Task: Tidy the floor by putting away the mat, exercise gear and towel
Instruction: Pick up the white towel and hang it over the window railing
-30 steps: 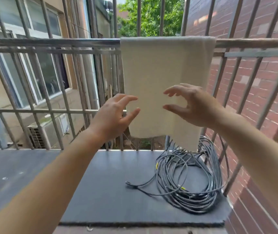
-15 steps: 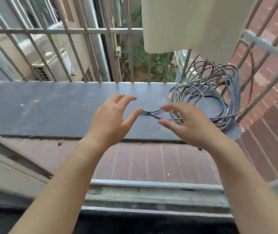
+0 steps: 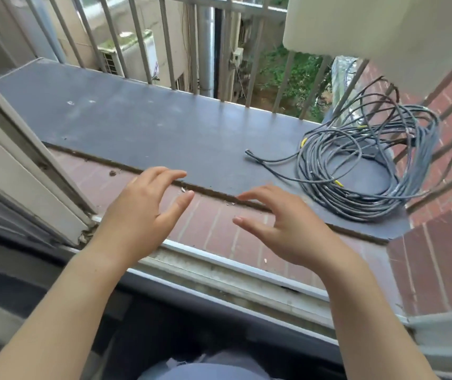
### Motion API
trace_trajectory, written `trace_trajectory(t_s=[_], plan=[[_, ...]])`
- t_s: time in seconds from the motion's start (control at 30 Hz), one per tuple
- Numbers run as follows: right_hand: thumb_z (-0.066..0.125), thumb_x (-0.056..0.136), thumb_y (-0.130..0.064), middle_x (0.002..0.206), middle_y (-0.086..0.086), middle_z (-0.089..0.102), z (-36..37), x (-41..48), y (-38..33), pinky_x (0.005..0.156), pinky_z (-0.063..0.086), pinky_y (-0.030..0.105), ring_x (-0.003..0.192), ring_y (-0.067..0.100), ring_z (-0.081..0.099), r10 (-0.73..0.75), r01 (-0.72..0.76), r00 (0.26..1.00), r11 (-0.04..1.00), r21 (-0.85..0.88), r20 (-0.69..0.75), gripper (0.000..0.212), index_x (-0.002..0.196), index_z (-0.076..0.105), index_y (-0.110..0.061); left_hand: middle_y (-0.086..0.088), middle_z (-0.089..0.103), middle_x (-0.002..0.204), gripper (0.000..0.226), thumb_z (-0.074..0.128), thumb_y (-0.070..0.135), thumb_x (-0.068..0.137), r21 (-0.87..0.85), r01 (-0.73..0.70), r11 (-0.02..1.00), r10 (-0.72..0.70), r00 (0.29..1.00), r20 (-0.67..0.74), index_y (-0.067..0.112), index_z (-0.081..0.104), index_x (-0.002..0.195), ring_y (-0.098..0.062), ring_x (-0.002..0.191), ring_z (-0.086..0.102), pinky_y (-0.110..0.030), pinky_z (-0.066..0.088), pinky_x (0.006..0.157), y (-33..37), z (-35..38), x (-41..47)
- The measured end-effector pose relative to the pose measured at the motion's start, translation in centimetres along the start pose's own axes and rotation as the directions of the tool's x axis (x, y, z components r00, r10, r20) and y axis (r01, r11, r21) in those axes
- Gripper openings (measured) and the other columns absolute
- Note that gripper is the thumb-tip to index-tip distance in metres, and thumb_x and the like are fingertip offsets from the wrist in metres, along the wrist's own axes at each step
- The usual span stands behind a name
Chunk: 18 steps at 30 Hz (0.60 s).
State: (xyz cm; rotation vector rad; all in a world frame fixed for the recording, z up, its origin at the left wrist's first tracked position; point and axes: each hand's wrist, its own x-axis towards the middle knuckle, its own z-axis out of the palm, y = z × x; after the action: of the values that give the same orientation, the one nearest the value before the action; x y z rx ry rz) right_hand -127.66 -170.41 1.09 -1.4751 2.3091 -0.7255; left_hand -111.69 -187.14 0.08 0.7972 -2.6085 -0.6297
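Two spread, empty hands; the towel (image 3: 383, 31) hangs up beyond the right hand (image 3: 282, 226), the left hand (image 3: 142, 212) lies farther.

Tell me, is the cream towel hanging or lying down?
Hanging. The cream cloth towel ends in mid-air above the coiled grey cable; its top is out of view.

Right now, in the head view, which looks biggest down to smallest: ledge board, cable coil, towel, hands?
1. ledge board
2. cable coil and towel, about alike; the frame crops the towel
3. left hand and right hand, alike; nearness to the camera enlarges them
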Motion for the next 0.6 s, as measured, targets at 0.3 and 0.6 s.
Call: trace_trajectory(t_s=[0.3, 0.6], plan=[[0.056, 0.087, -0.050, 0.125, -0.013, 0.050, -3.5, -2.3, 1.8, 0.089, 0.029, 0.015, 0.117, 0.006, 0.044, -0.116, 0.116, 0.993, 0.993, -0.020, 0.033, 0.043, 0.125, 0.052, -0.030, 0.012, 0.044, 0.136, 0.048, 0.041, 0.051, 0.090, -0.031, 0.134, 0.990, -0.135, 0.990, -0.031, 0.030, 0.043, 0.133, -0.009, 0.123, 0.041, -0.023, 0.032, 0.094, 5.9, 2.3, -4.0], [0.055, 0.086, -0.053, 0.124, -0.013, 0.053, -3.9, -6.4, 3.4, 0.095, 0.040, 0.025, 0.116, 0.006, 0.049, -0.224, 0.225, 0.973, 0.974, 0.002, 0.045, 0.044, 0.123, 0.054, -0.029, 0.011, 0.046, 0.133, 0.048, 0.042, 0.051, 0.089, -0.056, 0.207, 0.977, -0.212, 0.971, -0.111, 0.029, 0.046, 0.132, -0.007, 0.124, 0.038, -0.023, 0.031, 0.097, 11.7, 5.1, -8.6]])
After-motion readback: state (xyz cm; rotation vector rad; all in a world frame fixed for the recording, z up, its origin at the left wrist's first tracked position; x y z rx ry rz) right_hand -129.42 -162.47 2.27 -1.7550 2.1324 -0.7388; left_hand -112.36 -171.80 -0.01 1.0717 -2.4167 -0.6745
